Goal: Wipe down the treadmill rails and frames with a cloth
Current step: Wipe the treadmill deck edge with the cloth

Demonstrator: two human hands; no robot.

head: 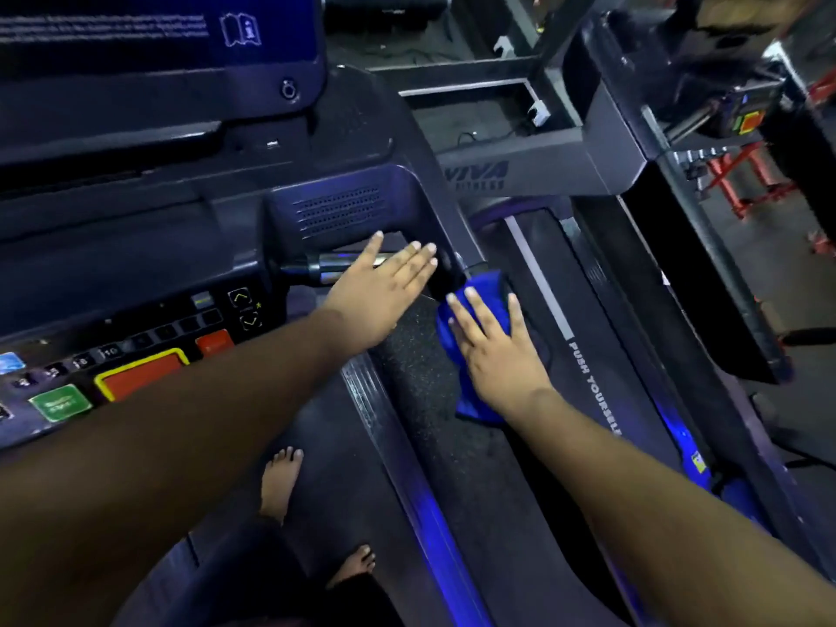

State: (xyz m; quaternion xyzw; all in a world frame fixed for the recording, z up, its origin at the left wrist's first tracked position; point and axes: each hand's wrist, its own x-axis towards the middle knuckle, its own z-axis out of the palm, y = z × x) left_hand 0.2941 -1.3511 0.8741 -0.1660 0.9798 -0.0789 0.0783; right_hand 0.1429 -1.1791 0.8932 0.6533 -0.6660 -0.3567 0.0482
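Motor cover (520,174): "VIVA" in large slanted letters; a smaller line under it seems to read "FITNESS", though it is blurred.
Side rail (592,386): white capitals running along it, "PUSH YOURSELF"; the last letters are hidden by the right forearm.
Speed keys (108,353): small numbered buttons on the control panel; "10" and "8" can be made out, the others are too blurred.
Green button (60,402): two lines of white text, not legible.
Arrow keys (244,307): an up chevron and a down chevron.
Screen (158,33): lines of small white text, unreadable, and beside them an open-book sign with an "i".
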